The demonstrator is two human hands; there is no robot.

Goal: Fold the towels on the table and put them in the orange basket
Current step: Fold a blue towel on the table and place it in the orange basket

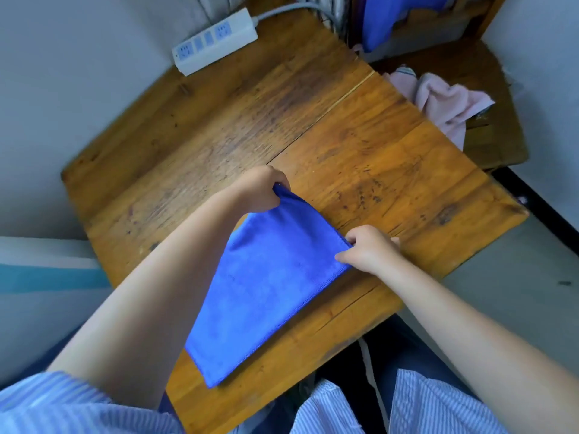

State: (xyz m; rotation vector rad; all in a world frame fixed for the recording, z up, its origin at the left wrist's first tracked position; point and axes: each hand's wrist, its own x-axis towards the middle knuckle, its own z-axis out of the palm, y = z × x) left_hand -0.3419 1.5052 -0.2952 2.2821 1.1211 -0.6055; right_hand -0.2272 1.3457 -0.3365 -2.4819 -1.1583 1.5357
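Note:
A blue towel (266,283), folded into a long strip, lies on the wooden table (360,145) near its front edge. My left hand (261,189) pinches the towel's far left corner and lifts it slightly off the wood. My right hand (368,250) grips the far right corner, low against the table. A crumpled pink towel (445,101) lies at the table's right far edge, partly hanging over a lower wooden surface. An orange container (438,17) with blue cloth in it shows at the top right, mostly cut off by the frame.
A white power strip (216,39) with its cable lies at the table's far corner beside the wall. A lower wooden stool or shelf (495,142) stands to the right. The floor is at the right, and my lap is below the table's front edge.

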